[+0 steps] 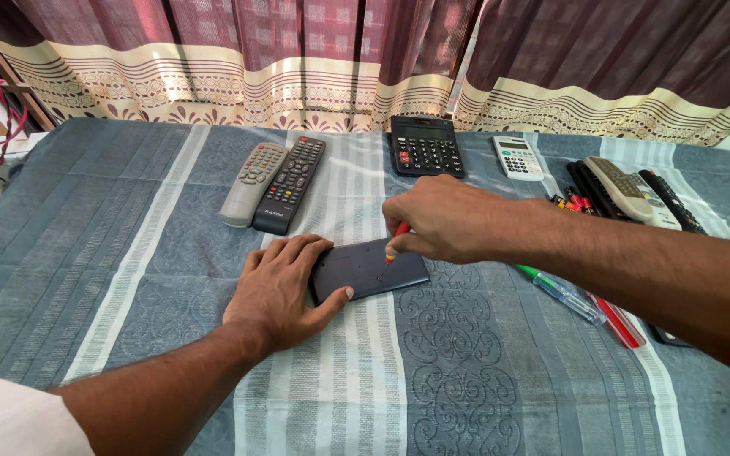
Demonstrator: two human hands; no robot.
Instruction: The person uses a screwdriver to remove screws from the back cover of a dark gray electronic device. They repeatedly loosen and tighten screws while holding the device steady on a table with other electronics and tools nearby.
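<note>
Face-down dark device (371, 268), flat and rectangular with a smooth back panel, lies on the blue-grey patterned cloth (128, 253) between the two hands. The left hand (285, 291) lies flat and spread on the device's left end, palm down, thumb stretched along its near edge, pinning it rather than gripping it. The right hand (441, 219) is closed around a small screwdriver (394, 241) with a red and yellow handle, held nearly upright, its tip touching the back panel near the right end. Beyond the left hand, two remote controls lie side by side, a grey remote (253, 183) and a black remote (291, 184). Past the right hand sits a black calculator (426, 145), with a smaller white calculator (519, 158) to its right. Further to the right of that hand, a heap of remotes (631, 192) rests by the cloth's edge. Just under the right forearm lie a green-handled screwdriver (561, 291) and a red-handled tool (618, 319). Maroon curtains (297, 51) with a patterned cream border hang behind everything.
</note>
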